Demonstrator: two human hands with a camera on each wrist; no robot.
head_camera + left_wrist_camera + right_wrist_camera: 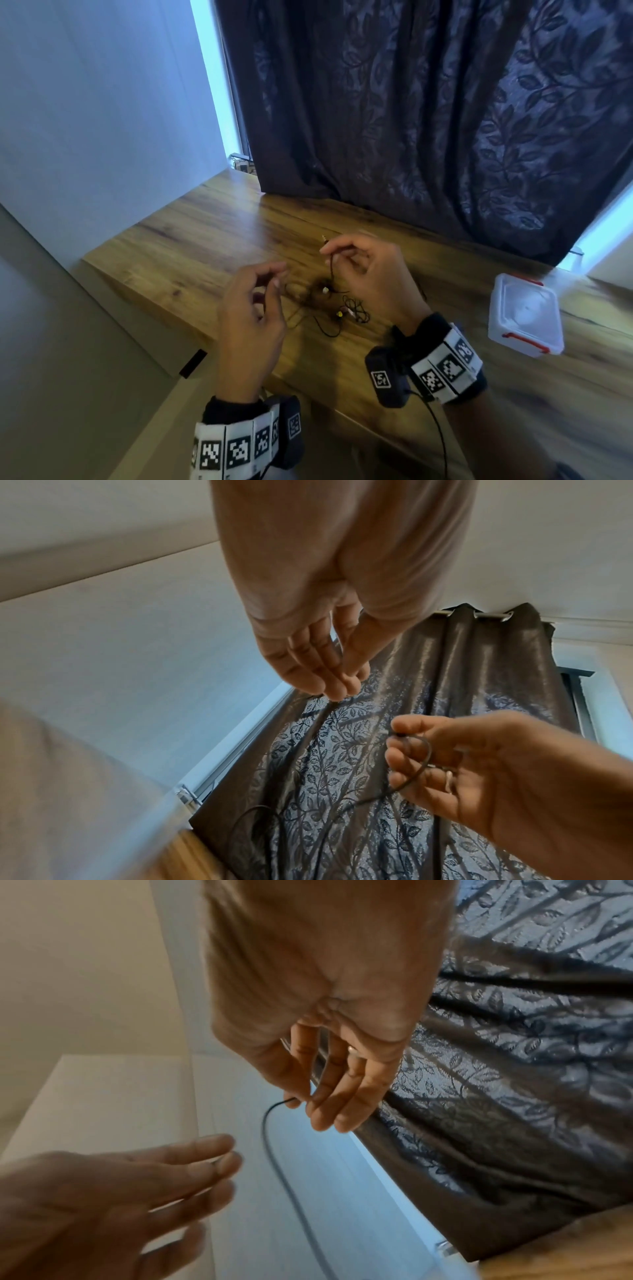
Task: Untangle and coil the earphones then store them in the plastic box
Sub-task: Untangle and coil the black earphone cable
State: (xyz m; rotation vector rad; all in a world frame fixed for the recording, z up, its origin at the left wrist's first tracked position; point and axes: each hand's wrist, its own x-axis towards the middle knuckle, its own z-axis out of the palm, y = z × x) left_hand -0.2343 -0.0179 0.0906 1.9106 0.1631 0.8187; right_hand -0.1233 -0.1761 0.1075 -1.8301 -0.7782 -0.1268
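Black tangled earphones (342, 312) with a yellow-tipped bud lie on the wooden table (205, 246) between my hands. My right hand (325, 248) pinches the cable just below the jack plug and holds it lifted above the tangle; the right wrist view shows the cable (270, 1150) hanging from that pinch (301, 1100). My left hand (279, 277) hovers left of the tangle with its fingers curled. In the left wrist view its fingertips (342, 693) pinch a strand of cable (315, 729) that hangs downward. The plastic box (527, 308), clear with red latches and its lid on, stands to the right.
A dark leaf-patterned curtain (428, 120) hangs right behind the table's far edge. A white wall runs along the left, and the table's left edge drops off near my left hand. Bare wood lies between the tangle and the box.
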